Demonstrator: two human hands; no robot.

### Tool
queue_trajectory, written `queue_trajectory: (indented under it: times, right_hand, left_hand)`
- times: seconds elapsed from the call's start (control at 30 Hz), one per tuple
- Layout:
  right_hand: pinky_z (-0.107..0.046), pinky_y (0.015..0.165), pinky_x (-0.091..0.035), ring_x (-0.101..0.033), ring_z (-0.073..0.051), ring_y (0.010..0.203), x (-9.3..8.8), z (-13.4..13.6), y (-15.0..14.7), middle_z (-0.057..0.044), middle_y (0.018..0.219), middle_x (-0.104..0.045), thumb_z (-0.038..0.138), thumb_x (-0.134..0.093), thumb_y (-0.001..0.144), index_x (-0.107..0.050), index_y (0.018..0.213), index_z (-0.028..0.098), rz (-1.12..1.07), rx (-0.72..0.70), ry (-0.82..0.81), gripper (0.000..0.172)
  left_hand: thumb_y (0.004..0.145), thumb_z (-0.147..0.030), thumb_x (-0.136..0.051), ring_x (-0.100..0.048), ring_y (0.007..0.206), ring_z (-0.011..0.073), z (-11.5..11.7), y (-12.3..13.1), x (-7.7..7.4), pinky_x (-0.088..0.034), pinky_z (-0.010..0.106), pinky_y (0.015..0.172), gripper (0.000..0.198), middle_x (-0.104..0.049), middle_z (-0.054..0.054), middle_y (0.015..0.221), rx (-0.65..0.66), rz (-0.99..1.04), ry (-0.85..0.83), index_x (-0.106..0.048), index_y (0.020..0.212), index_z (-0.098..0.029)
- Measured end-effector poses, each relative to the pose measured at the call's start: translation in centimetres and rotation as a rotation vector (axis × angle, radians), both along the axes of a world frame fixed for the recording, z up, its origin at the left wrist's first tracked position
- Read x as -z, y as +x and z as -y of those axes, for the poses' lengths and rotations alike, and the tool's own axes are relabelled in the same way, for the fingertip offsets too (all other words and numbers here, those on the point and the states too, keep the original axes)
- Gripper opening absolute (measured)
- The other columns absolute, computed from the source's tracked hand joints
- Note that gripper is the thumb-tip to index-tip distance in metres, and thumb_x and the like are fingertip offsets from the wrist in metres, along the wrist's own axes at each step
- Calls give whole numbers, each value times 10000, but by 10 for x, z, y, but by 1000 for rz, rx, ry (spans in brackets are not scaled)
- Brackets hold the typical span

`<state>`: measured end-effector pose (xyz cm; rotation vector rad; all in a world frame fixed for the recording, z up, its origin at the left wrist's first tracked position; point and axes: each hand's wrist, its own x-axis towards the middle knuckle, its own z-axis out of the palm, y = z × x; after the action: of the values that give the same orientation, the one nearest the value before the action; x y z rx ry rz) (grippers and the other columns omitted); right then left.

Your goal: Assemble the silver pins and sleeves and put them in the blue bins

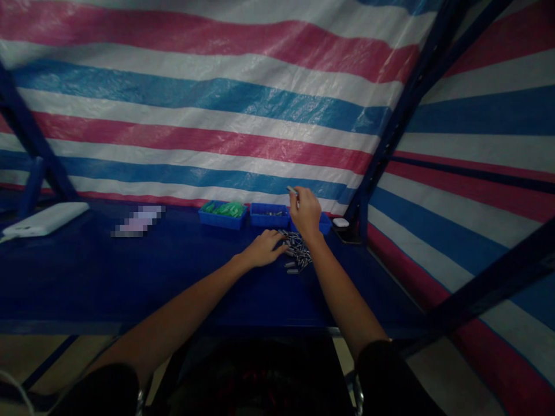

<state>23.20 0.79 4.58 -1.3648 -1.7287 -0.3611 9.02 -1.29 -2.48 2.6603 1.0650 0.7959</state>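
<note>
My right hand (306, 211) is raised above the blue bins, its fingers pinched on a small grey metal piece (292, 189). Small metal parts (299, 252) lie in a loose pile on the blue table (173, 277). At the pile's left edge rests my left hand (264, 248), palm down with fingers apart, touching the parts; whether anything is under its fingertips is hidden. Behind the pile, the middle blue bin (269, 221) holds a few metal parts. Another blue bin (325, 223) is partly hidden behind my right hand.
A blue bin (222, 221) of green pieces (229, 209) stands at the left of the row. A white case (340, 222) and a dark phone (349, 236) lie to the right. Far left is a white device (47, 219) with a cable. Blue posts frame the table.
</note>
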Motion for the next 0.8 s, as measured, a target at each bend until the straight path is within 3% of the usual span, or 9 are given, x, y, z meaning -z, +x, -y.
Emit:
queue_trajectory:
  times: [0.17,0.33,0.47,0.63,0.8]
  right_hand:
    - [-337,838,-359,-519,-212,954,10,-16,22,-105,1003,-616,379,-263,918,-590,1035,176,211,-21,-288,402]
    - [-358,881,-357,-504,-200,1023,51,22,81,-81,1107,-582,353,-267,915,-521,1180,215,301,-161,-357,392]
    - [-413,957,-309,-393,-230,1197,78,49,109,-88,1331,-413,452,-367,865,-337,1334,284,418,-182,-510,500]
    - [-417,987,-283,-332,-253,1247,85,31,93,-124,1379,-330,537,-346,844,-273,1365,229,430,-219,-612,610]
    - [-389,950,-317,-401,-246,1171,81,17,63,-139,1258,-456,513,-325,864,-362,1305,169,375,-307,-579,560]
  left_hand:
    - [866,-504,-334,-375,1194,251,-4,5,0,-340,422,960,470,-418,105,1313,-34,-53,16,-494,1191,-205]
    - [879,-492,-297,-395,1200,253,-28,9,4,-331,429,975,477,-431,117,1314,-74,-124,-31,-483,1203,-196]
    - [870,-473,-328,-428,1169,275,-45,33,9,-357,436,948,466,-470,131,1271,-66,-174,-53,-489,1189,-174]
    - [860,-458,-346,-471,1116,278,-53,56,12,-379,421,922,471,-524,149,1195,-80,-217,-96,-502,1159,-129]
    - [867,-342,-373,-516,1050,229,-45,39,14,-390,335,916,362,-577,141,1106,-8,-187,-69,-545,1074,-100]
